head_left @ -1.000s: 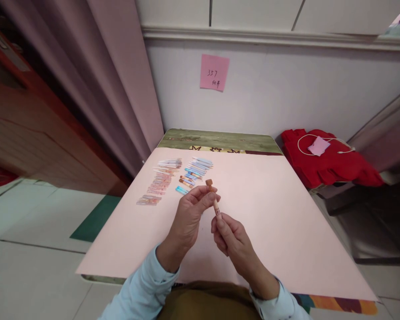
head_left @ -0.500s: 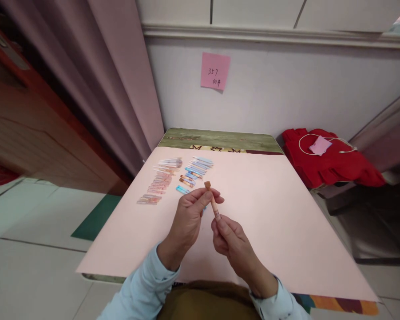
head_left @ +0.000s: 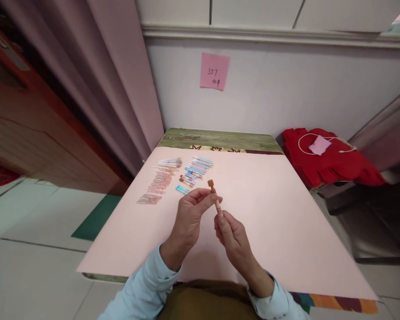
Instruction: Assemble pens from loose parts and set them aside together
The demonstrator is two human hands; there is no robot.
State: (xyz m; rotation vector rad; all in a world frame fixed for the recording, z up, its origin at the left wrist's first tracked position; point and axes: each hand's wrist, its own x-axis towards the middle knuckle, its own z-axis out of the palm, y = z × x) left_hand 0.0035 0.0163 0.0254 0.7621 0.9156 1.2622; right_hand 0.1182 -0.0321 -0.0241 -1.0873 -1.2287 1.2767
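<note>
Both of my hands hold one small pen-like stick point(head_left: 215, 195) with a brown cap at its far end, above the pink sheet point(head_left: 279, 222) that covers the table. My left hand point(head_left: 190, 218) pinches the stick near its upper part with thumb and forefinger. My right hand point(head_left: 231, 235) pinches its lower end, fingers curled. Just beyond my left hand lie two rows of similar small sticks: pinkish ones point(head_left: 158, 184) on the left and blue ones point(head_left: 195, 171) beside them.
A pink sticky note point(head_left: 214, 71) hangs on the white wall behind the table. To the right lies a red cloth point(head_left: 329, 166) with a white cable and a pink slip on it. A curtain point(head_left: 120, 80) hangs at the left, with tiled floor below.
The stick's capped end has shifted slightly right and my right hand has moved up a little along it. Both hands kept their hold.
</note>
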